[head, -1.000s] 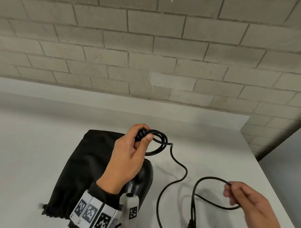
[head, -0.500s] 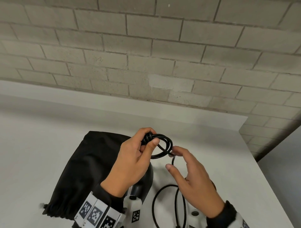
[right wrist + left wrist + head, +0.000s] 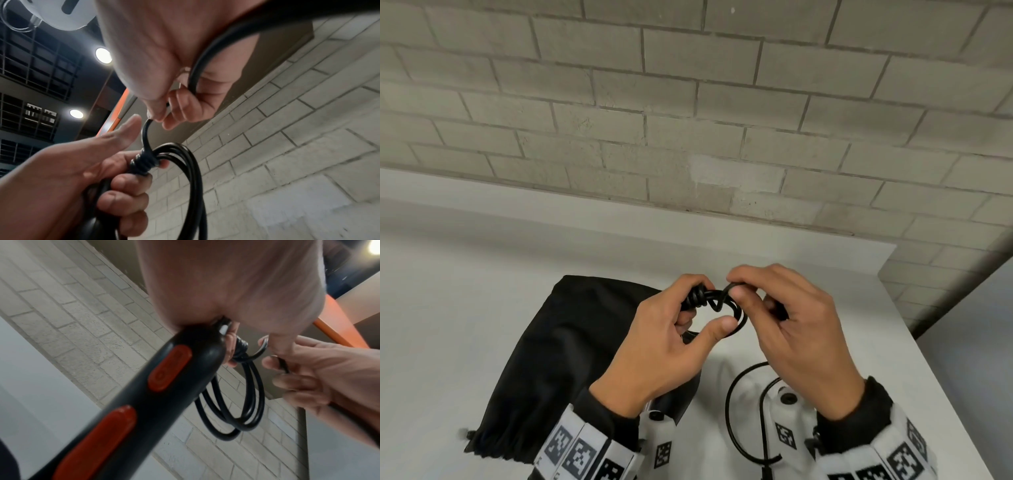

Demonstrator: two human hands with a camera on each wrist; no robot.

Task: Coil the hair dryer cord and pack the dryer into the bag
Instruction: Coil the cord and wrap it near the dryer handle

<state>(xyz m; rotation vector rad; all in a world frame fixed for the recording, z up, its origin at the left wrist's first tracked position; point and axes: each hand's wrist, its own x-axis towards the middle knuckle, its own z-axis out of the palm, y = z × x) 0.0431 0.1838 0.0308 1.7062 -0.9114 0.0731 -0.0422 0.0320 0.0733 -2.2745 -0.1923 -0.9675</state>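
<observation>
My left hand (image 3: 688,329) grips the end of the black hair dryer handle (image 3: 164,394), which carries red buttons, together with the coiled black cord (image 3: 722,301). Its thumb is lifted beside the loops. The coil (image 3: 242,402) hangs below the fingers, also shown as cord loops (image 3: 185,170). My right hand (image 3: 756,298) pinches the cord (image 3: 193,81) next to the coil between thumb and fingers. The loose cord (image 3: 736,404) trails down onto the table. The black drawstring bag (image 3: 571,349) lies flat on the table under my left hand. The dryer's body is mostly hidden by my left wrist.
The white table (image 3: 448,308) ends at a brick wall (image 3: 688,120) behind and at an edge (image 3: 945,359) on the right. Both wrists wear white camera mounts with black-and-white markers.
My right hand came from the low right of the table up to the coil and now pinches the cord beside my left hand. The left thumb lifted off the coil.
</observation>
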